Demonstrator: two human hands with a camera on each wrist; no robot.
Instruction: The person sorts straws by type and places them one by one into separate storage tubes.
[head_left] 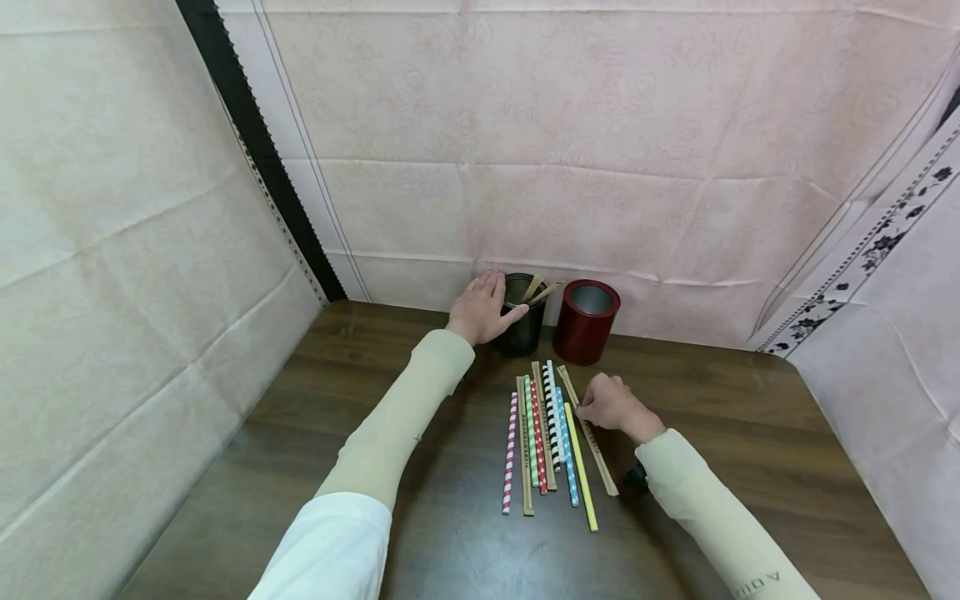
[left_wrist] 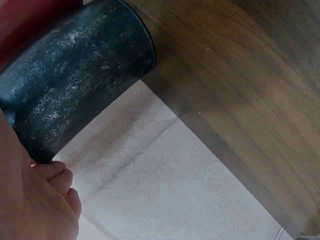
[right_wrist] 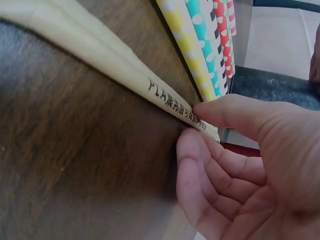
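Note:
My left hand rests against the left side of a black cup, thumb spread across its front near the rim. Two tan paper-wrapped sticks poke out of this cup. In the left wrist view, the fingertips lie by the rim of the dark, mottled cup. My right hand pinches the far part of a paper-wrapped straw between thumb and index finger. Printed characters run along the wrapped straw in the right wrist view. It lies slanted, right of the yellow straw.
A dark red cup stands just right of the black one. Patterned straws, including a pink striped straw and a blue dotted straw, lie side by side on the wooden table. Pale cloth hangs behind and at both sides.

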